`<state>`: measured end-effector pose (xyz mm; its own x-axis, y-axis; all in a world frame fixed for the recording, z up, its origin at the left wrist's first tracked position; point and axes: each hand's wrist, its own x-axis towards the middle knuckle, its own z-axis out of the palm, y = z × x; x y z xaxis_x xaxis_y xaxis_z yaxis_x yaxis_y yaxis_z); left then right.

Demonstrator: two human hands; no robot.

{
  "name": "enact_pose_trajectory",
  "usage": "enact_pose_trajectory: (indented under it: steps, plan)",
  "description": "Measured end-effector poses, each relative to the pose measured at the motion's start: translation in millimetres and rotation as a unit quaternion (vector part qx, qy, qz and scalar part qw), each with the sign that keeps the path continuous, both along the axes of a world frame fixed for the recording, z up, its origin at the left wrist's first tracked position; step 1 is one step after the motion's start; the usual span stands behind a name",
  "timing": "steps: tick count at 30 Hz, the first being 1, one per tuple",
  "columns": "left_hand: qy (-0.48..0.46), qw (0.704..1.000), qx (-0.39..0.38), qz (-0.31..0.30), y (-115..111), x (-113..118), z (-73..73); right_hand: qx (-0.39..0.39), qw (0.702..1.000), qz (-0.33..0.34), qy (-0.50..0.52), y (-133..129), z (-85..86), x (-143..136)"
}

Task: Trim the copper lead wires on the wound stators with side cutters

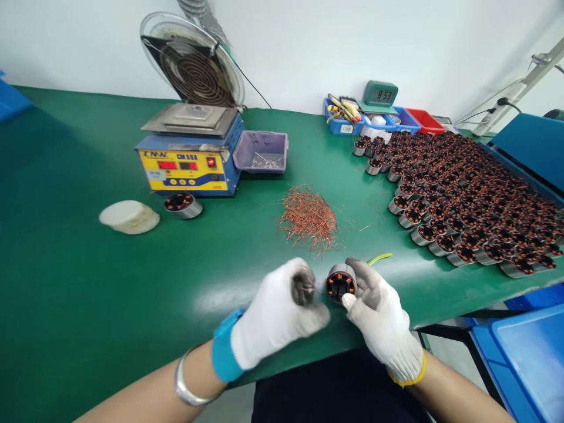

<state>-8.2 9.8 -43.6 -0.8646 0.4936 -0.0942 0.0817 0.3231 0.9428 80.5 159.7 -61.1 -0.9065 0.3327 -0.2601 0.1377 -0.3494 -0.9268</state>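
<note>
My right hand (pixel 381 311), in a white glove with a yellow cuff, grips a round metal motor stator (pixel 341 283) with copper windings, its open face towards me. My left hand (pixel 282 302), in a white glove with a blue wristband, is just left of the stator, apart from it. Its gloved fingers curl inward with dark, dirty tips; what they hold, if anything, is too blurred to tell. A yellow-green tool handle (pixel 379 258) shows behind my right hand. Beyond my hands lies a pile of cut copper wires (pixel 308 218).
Many stators (pixel 467 194) fill the table's right side. At the back left is a blue and yellow soldering pot (pixel 189 170) with a fan (pixel 194 64) behind, a purple tray (pixel 261 153), one stator (pixel 184 205) and a pale round block (pixel 129 217). A clock (pixel 380 94) stands behind.
</note>
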Motion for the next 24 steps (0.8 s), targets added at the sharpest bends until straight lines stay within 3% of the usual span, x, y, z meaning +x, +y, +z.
enact_pose_trajectory:
  steps: [2, 4, 6, 9, 11, 12, 15, 17, 19, 22, 24]
  plan:
    - [0.035, 0.998, -0.022, -0.037, 5, 6, -3.3, -0.01, 0.999, 0.03, 0.003, -3, -0.5, 1]
    - [0.071, 0.997, 0.015, -0.028, 7, 11, -5.2, -0.023, 0.999, 0.046, 0.009, -6, -1.3, 3]
    - [0.086, 0.995, 0.055, 0.022, 3, 11, -4.0, -0.033, 0.999, 0.039, 0.016, -8, -2.6, 4]
    - [0.069, 0.971, 0.16, 0.166, -8, 2, 0.6, -0.057, 0.998, 0.001, 0.012, -9, -5.7, 4]
    - [0.064, 0.962, 0.183, 0.195, -12, -6, 1.8, -0.071, 0.997, -0.026, 0.01, -10, -8.0, 3]
    - [0.063, 0.973, 0.159, 0.157, -11, -8, 1.3, -0.075, 0.997, -0.031, 0.013, -10, -8.8, 2]
    - [0.037, 0.998, 0.028, -0.045, -5, -4, -0.8, -0.072, 0.997, -0.019, 0.028, -10, -8.9, 1]
    - [0.019, 0.997, 0.008, -0.081, 0, 1, 0.5, -0.072, 0.997, -0.002, 0.026, -10, -7.1, 0]
    - [0.006, 0.998, 0.059, 0.012, 0, 2, 4.5, -0.086, 0.996, 0.004, 0.013, -8, -5.2, 0]
    - [-0.019, 0.963, 0.186, 0.193, -5, -4, 9.0, -0.122, 0.993, -0.004, -0.009, -7, -3.9, -1]
    - [-0.058, 0.964, 0.192, 0.175, -5, -6, 7.6, -0.144, 0.989, -0.002, -0.017, -9, -4.1, -2]
